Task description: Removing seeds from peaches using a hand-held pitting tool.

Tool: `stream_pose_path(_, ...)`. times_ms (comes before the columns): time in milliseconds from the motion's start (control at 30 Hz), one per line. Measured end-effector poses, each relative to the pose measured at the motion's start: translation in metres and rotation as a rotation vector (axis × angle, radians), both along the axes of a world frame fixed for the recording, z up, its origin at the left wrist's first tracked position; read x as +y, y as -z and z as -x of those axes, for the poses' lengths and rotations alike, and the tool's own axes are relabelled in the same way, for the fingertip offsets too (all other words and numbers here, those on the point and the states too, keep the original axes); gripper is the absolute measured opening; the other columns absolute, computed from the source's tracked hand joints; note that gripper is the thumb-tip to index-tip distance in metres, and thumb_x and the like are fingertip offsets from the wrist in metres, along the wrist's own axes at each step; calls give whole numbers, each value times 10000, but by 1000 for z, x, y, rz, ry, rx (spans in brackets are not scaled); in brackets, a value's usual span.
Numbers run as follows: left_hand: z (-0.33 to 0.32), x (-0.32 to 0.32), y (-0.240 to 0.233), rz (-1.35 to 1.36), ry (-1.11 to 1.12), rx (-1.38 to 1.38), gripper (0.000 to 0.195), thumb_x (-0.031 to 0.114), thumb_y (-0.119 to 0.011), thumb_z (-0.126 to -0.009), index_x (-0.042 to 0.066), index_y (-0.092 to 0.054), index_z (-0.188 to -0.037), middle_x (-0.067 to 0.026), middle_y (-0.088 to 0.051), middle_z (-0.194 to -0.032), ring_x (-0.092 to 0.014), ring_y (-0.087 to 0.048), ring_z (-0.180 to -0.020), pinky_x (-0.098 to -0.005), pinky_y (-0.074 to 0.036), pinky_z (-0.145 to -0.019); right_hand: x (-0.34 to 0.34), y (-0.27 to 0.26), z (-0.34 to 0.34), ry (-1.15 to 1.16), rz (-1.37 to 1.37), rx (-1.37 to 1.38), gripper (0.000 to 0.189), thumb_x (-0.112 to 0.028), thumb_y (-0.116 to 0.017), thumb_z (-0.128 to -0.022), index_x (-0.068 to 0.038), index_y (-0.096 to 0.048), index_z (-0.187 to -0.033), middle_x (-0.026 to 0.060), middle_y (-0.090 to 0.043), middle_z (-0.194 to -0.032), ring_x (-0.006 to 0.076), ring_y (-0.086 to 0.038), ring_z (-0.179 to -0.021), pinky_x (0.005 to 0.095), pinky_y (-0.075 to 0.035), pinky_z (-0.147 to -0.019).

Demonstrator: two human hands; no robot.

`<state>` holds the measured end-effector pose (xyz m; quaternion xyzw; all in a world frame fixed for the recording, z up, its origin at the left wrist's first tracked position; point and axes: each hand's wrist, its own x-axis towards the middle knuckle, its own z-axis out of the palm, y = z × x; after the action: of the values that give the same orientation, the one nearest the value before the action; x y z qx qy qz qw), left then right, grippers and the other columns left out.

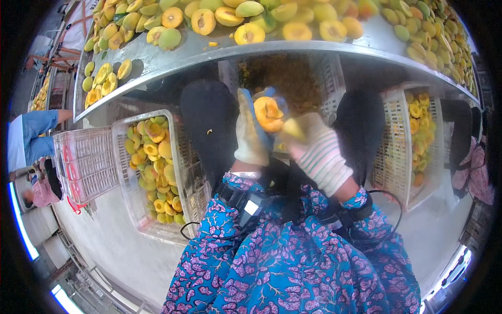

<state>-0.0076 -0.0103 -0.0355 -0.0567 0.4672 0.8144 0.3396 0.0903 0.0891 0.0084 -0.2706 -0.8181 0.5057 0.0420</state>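
Note:
Gloved in white with a blue palm side, my left hand (253, 131) holds a halved yellow-orange fruit (268, 114), its cut face showing a torn hollow. Close at its right is my right hand (315, 147), in a white knit glove with green stripes. It is blurred and closed round a small yellowish thing (292, 128), perhaps a tool's end or a bit of fruit; I cannot tell which. Both hands are above my lap, in front of the metal table (219, 51), where many halved fruits (250, 33) lie heaped.
Plastic crates of halved fruit stand on the floor at left (147, 231) and right (406, 157). Beneath the table, between my knees, is another crate (331, 86) with dark brown contents. A stacked crate (88, 161) and a person in blue shorts (39, 125) are farther left; another person's sleeve (472, 168) shows at far right.

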Motion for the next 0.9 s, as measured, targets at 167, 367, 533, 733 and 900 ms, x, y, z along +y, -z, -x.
stream_pose_path(167,-4,6,-1,8,-81,-67,721,614,-291,-949,-19,-529,-1198,-119,-608,-945,-225,-614,-809,-358,-531,-750,-14,1,-1,-47,-155,-59,342,-278,-682,-779,-40,-543,-981,206,-636,-841,400,-625,-785,438,-503,-696)
stream_pose_path(367,-8,3,-8,14,-237,-53,660,673,-408,-886,56,-591,-1034,-6,-546,-722,-97,-534,-612,-226,-463,-566,-28,10,-1,-114,-336,78,274,-212,-673,-782,-58,-555,-975,176,-617,-842,374,-621,-793,414,-502,-701)
stream_pose_path(533,-9,28,-3,-17,-308,-73,581,643,-493,-872,76,-596,-947,18,-509,-695,-62,-484,-589,-217,-406,-529,-13,8,-9,-70,-267,139,223,-152,-638,-822,-26,-557,-987,149,-645,-780,253,-645,-695,358,-518,-650)
stream_pose_path(733,24,-2,-25,68,-483,429,443,463,-486,-949,35,-594,-981,-29,-555,-793,-92,-512,-703,-229,-435,-623,-7,-32,15,66,817,10,226,-210,-642,-818,-47,-607,-971,18,-564,-651,87,-473,-442,216,-354,-382)
stream_pose_path(900,48,-150,-67,81,-680,513,499,448,-367,-981,12,-570,-1114,-94,-611,-904,-197,-612,-849,-349,-524,-793,12,-27,21,173,834,44,303,-306,-653,-839,-43,-589,-974,-4,-505,-639,84,-441,-427,217,-316,-363)
